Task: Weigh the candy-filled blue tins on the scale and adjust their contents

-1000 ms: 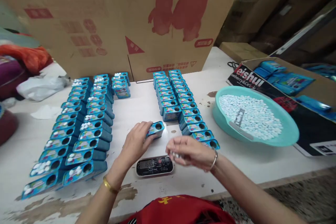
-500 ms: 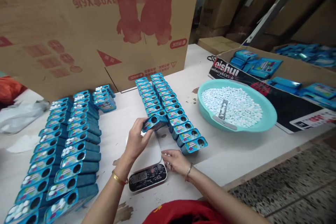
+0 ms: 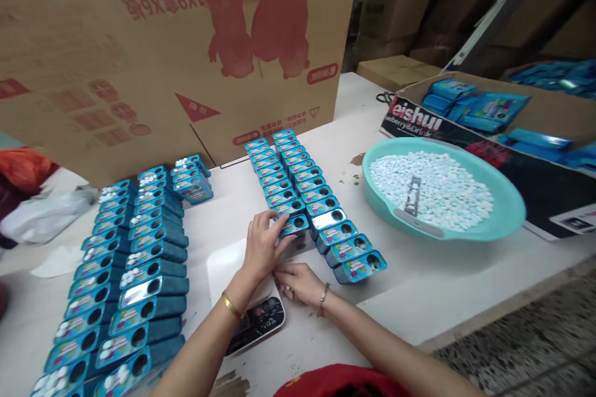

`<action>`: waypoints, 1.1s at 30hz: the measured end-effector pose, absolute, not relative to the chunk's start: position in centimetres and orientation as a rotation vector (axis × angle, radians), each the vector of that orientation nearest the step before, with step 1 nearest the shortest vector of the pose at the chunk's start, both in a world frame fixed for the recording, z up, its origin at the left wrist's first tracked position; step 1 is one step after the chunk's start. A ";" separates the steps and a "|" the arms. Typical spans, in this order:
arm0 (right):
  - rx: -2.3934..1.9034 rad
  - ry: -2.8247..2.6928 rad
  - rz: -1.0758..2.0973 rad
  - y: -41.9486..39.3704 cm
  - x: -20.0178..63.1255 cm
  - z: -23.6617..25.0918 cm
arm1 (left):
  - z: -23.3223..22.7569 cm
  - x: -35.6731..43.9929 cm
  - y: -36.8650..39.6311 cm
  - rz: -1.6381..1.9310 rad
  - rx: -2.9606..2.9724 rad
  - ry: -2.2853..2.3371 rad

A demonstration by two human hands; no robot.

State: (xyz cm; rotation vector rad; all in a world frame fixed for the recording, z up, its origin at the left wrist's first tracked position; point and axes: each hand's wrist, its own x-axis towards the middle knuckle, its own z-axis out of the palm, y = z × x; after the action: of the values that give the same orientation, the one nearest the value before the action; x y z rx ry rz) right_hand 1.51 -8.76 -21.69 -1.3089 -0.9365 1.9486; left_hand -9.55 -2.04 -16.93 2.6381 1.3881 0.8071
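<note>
A digital scale sits nearest, its display largely hidden beneath the left forearm; the right hand rests just beside it, fingers curled, and whether it grips anything cannot be told; the left hand clasps a blue tin at the near end of the middle rows; beyond, a teal basin holds white tablets half burying a scoop; a cardboard box is cut off above.
</note>
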 end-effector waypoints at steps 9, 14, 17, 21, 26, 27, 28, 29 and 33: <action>-1.376 -1.049 1.822 -10.4 2.8 -22.3 | -12.6 -20.0 8.4 0.718 2.357 2.282; -1.459 -1.281 1.600 -10.2 3.4 -22.7 | -11.3 -23.8 9.8 0.401 2.426 2.233; -1.510 -1.497 1.467 -10.2 3.7 -22.2 | -10.8 -24.1 9.6 0.236 2.550 2.107; -1.545 -1.850 1.391 -9.9 3.1 -20.8 | -9.6 -23.7 9.3 0.078 2.655 2.061; -1.656 -2.189 1.352 -9.0 1.6 -19.5 | -6.6 -22.1 3.7 -0.051 2.794 2.007; -1.684 -2.229 1.338 -8.9 1.3 -19.3 | -6.0 -21.5 1.8 -0.083 2.849 1.952; -1.712 -2.260 1.324 -8.9 1.1 -19.3 | -5.7 -20.7 -0.1 -0.118 2.893 1.886; -1.738 -2.281 1.311 -8.9 0.8 -19.2 | -5.5 -19.9 -2.0 -0.164 2.913 1.811; -1.799 -2.265 1.290 -9.3 0.4 -19.1 | -6.6 -17.3 -7.1 -0.433 2.771 1.655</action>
State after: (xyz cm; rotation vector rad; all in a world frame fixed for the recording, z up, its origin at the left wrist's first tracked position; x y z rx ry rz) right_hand 0.35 -9.28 -19.10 -1.7988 -2.2648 1.2905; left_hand -17.28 -7.12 -6.56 2.7713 1.6549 -0.4331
